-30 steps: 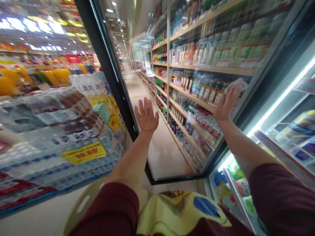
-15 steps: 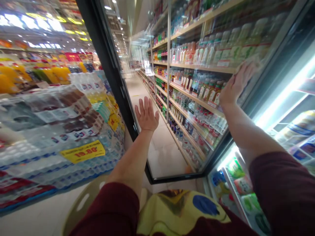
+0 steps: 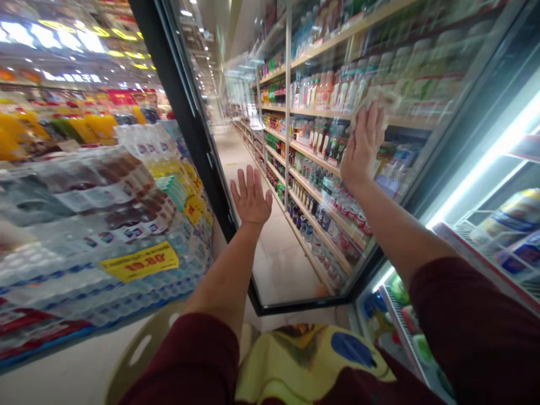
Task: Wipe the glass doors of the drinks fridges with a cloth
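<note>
My left hand (image 3: 252, 197) lies flat on the glass door (image 3: 280, 275), fingers spread, close to its black frame. Higher on the same pane, my right hand (image 3: 363, 143) presses a pale, thin cloth (image 3: 390, 101) against the glass. The cloth shows past the fingertips; the rest of it is hidden under the hand. The door stands swung out from a lit refrigerator. Shelves of bottles (image 3: 324, 90) appear in and through the pane; I cannot tell which are reflections.
On the right, the refrigerator holds packaged goods on wire shelves (image 3: 464, 233). To the left stand stacked packs of bottled drinks (image 3: 126, 185) with a yellow price sign (image 3: 141, 261). An olive-coloured plastic seat or tub with a slot (image 3: 139, 349) is below my left arm.
My right hand has slid left across the glass with the cloth, away from the door's right edge. My left hand stays in place.
</note>
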Tool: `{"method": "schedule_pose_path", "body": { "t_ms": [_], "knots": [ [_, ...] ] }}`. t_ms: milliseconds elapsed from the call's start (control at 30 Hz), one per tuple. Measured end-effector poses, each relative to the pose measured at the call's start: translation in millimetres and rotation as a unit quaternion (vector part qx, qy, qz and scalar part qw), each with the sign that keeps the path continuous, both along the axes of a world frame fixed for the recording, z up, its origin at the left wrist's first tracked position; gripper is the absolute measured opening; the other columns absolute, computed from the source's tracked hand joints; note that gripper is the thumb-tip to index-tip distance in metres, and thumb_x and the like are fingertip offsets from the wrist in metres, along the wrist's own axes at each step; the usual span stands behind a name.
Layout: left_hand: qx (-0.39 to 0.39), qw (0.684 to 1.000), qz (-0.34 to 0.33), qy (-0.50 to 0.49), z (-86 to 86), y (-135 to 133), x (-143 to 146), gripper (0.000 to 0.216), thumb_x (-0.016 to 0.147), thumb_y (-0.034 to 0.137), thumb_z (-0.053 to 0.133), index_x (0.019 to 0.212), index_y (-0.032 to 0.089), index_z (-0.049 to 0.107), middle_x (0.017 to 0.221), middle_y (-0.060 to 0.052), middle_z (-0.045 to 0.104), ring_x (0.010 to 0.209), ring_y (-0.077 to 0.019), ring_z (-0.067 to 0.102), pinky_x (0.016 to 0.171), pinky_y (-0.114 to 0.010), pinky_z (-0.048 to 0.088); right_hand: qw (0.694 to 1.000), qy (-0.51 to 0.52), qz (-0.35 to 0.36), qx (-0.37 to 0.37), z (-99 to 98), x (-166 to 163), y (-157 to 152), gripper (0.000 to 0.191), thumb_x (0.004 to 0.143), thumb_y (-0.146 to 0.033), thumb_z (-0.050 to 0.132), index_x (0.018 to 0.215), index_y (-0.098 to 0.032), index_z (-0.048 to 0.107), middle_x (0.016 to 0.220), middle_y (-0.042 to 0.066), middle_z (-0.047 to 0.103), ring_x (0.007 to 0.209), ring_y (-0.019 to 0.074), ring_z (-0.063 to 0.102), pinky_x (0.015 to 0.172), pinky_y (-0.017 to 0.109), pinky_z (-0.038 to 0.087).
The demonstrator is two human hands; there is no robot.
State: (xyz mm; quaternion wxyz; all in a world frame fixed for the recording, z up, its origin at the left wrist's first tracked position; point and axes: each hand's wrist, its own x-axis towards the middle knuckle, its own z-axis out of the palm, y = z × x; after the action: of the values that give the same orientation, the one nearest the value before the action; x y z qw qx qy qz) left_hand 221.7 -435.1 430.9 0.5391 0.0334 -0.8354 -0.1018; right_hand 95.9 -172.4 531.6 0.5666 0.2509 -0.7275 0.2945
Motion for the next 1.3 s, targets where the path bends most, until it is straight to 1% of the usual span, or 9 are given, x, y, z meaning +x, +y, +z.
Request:
{"method": "schedule_pose_path", "body": {
  "t_ms": [167, 233, 367, 533, 600, 800, 967, 1167, 1300],
  "knots": [
    [-0.009, 1.000, 0.005, -0.003, -0.8, -0.8, -1.0, 0.072, 0.106, 0.051, 0.036, 0.161, 0.005, 0.041, 0.171, -0.020, 0.028, 0.165, -0.0312, 0.005, 0.134, -0.057, -0.005, 0.994, -0.031, 0.012, 0.108, -30.1, 19.6, -22.1, 0.063, 0.110, -0.039, 0.009, 0.164, -0.023, 0.038, 0.170, 0.007, 0.037, 0.166, 0.0245, 0.016, 0.133, 0.059, 0.022],
    [-0.015, 1.000, 0.009, 0.000, -1.2, -1.5, -1.7, 0.072, 0.106, 0.051, 0.035, 0.161, 0.005, 0.041, 0.171, -0.020, 0.029, 0.165, -0.0303, 0.004, 0.135, -0.055, -0.005, 0.992, -0.023, 0.009, 0.125, -23.7, 22.5, -30.9, 0.062, 0.110, -0.038, 0.011, 0.164, -0.024, 0.038, 0.171, 0.005, 0.035, 0.166, 0.0238, 0.016, 0.135, 0.056, 0.021],
    [-0.013, 1.000, 0.011, 0.010, -1.8, -2.6, -2.9, 0.073, 0.106, 0.054, 0.033, 0.161, 0.007, 0.043, 0.170, -0.018, 0.031, 0.165, -0.0276, 0.004, 0.135, -0.052, -0.004, 0.994, -0.011, 0.004, 0.106, 1.6, 27.8, -49.6, 0.060, 0.110, -0.034, 0.012, 0.166, -0.024, 0.033, 0.174, 0.003, 0.029, 0.166, 0.0227, 0.014, 0.135, 0.055, 0.020],
    [-0.009, 1.000, 0.008, 0.012, -1.6, -2.6, -2.8, 0.074, 0.106, 0.056, 0.032, 0.159, 0.007, 0.046, 0.169, -0.018, 0.033, 0.165, -0.0270, 0.005, 0.135, -0.051, -0.004, 0.985, -0.006, 0.028, 0.168, -23.0, 42.9, -66.2, 0.058, 0.108, -0.026, 0.018, 0.161, -0.024, 0.043, 0.170, 0.003, 0.039, 0.164, 0.0233, 0.022, 0.134, 0.056, 0.024],
    [-0.003, 1.000, 0.003, 0.009, -1.2, -2.6, -2.9, 0.074, 0.106, 0.058, 0.033, 0.158, 0.007, 0.047, 0.169, -0.018, 0.034, 0.165, -0.0271, 0.006, 0.135, -0.050, -0.004, 0.981, -0.001, 0.032, 0.189, -26.5, 46.8, -71.3, 0.058, 0.108, -0.024, 0.020, 0.161, -0.025, 0.044, 0.169, 0.002, 0.040, 0.164, 0.0218, 0.023, 0.135, 0.054, 0.023],
    [0.006, 1.000, 0.004, 0.000, -0.6, -3.1, -3.5, 0.074, 0.105, 0.055, 0.035, 0.160, 0.007, 0.045, 0.169, -0.019, 0.032, 0.165, -0.0281, 0.006, 0.135, -0.052, -0.004, 0.984, -0.001, 0.036, 0.177, 3.7, 51.2, -91.8, 0.060, 0.108, -0.022, 0.021, 0.167, -0.024, 0.033, 0.175, 0.002, 0.026, 0.166, 0.0222, 0.011, 0.136, 0.058, 0.016],
    [0.006, 1.000, 0.000, -0.004, -1.8, -3.3, -3.9, 0.072, 0.105, 0.053, 0.036, 0.161, 0.008, 0.044, 0.170, -0.019, 0.030, 0.165, -0.0296, 0.006, 0.135, -0.054, -0.004, 0.973, 0.016, 0.036, 0.225, -17.9, 52.9, -100.7, 0.060, 0.107, -0.023, 0.024, 0.165, -0.031, 0.038, 0.172, -0.005, 0.033, 0.165, 0.0182, 0.018, 0.138, 0.050, 0.018],
    [0.000, 1.000, 0.004, 0.001, -2.7, -4.0, -5.2, 0.071, 0.105, 0.052, 0.035, 0.160, 0.007, 0.044, 0.170, -0.019, 0.030, 0.164, -0.0301, 0.006, 0.134, -0.055, -0.004, 0.974, 0.022, 0.038, 0.223, -10.6, 57.2, -105.9, 0.061, 0.106, -0.019, 0.023, 0.164, -0.028, 0.039, 0.173, -0.003, 0.030, 0.165, 0.0172, 0.016, 0.138, 0.049, 0.016],
    [-0.009, 1.000, 0.009, 0.005, -2.0, -4.7, -4.6, 0.072, 0.106, 0.053, 0.034, 0.160, 0.007, 0.044, 0.170, -0.019, 0.031, 0.165, -0.0275, 0.004, 0.135, -0.052, -0.004, 0.968, -0.005, 0.049, 0.244, -25.5, 61.3, -102.0, 0.060, 0.108, -0.023, 0.021, 0.165, -0.033, 0.036, 0.173, -0.007, 0.029, 0.165, 0.0157, 0.013, 0.139, 0.049, 0.016]
  ]
}}
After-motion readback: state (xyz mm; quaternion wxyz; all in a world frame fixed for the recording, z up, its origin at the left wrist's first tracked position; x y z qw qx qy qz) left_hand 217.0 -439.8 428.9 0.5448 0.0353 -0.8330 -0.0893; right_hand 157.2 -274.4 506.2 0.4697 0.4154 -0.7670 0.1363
